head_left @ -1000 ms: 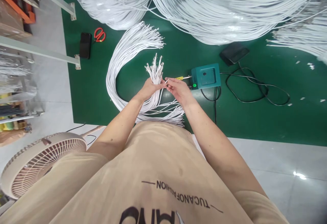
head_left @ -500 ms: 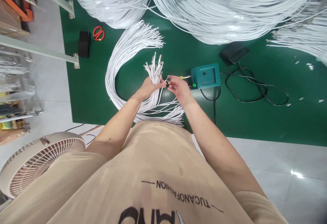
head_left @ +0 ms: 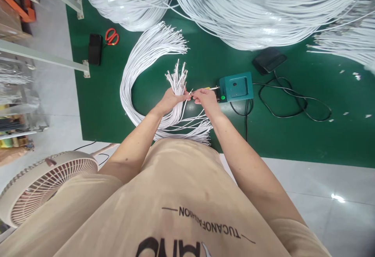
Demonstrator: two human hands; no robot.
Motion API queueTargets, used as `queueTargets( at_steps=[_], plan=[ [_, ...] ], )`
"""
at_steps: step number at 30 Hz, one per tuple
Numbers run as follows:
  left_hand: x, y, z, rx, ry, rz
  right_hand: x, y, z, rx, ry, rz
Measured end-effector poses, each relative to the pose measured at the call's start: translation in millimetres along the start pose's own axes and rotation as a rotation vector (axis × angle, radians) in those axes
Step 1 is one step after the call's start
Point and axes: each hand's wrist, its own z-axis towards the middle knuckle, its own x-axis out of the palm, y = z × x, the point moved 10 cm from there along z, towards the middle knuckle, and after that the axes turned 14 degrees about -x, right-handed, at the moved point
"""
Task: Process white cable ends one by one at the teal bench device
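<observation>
My left hand [head_left: 170, 100] is wrapped round a bundle of white cables [head_left: 177, 85], whose metal-tipped ends stand up above the fingers. One single white cable [head_left: 190, 93] sticks out to the right of this bundle, near the left thumb. At its tip, my right hand [head_left: 205, 97] has its thumb and fingertips pinched together; whatever is between them is too small to make out. Just right of that hand sits a teal device [head_left: 236, 86] with a green button and a metal rod pointing toward the fingers.
Behind the hands lie large heaps of white cable [head_left: 263, 15]. Red-handled scissors [head_left: 112, 37] and a black case [head_left: 95, 49] are at the left of the green table [head_left: 293, 140]. A black box [head_left: 268, 60] with a looped cord lies right. A fan [head_left: 55, 182] stands by my left arm.
The fingers of my right hand, apart before, have closed into a pinch beside the tip of the single cable. My left hand keeps its hold on the bundle.
</observation>
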Motion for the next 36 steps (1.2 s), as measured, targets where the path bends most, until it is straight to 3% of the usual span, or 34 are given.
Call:
queueTargets(
  at_steps=[3, 8, 13, 16, 19, 21, 26, 30, 36],
  plan=[
    [-0.4, -1, 0, -0.002, -0.003, -0.014, -2, -5, 0, 0.041, -0.008, -0.013],
    [0.4, 1, 1, 0.000, 0.004, -0.021, 7, 11, 5, -0.224, 0.078, -0.117],
    [9.2, 6, 7, -0.078, 0.087, 0.010, 14, 25, -3, -0.499, 0.105, -0.663],
    [14.4, 11, 13, -0.137, 0.134, 0.028, 29, 33, -13, -0.692, 0.212, -1.006],
    [16.5, 18, 22, -0.176, 0.145, 0.030, 36, 33, -16, -0.800, 0.362, -1.199],
    [18.0, 21, 28, -0.191, 0.151, 0.033, 29, 36, -11, -0.818, 0.391, -1.274],
    [16.5, 25, 39, -0.228, 0.095, -0.001, 0, 47, 14, -0.791, 0.306, -1.444],
    [18.4, 25, 43, -0.252, 0.045, -0.019, -2, 39, 25, -0.751, 0.395, -1.495],
    [21.9, 28, 49, -0.275, 0.014, -0.009, -2, 38, 30, -0.707, 0.388, -1.436]
  ],
)
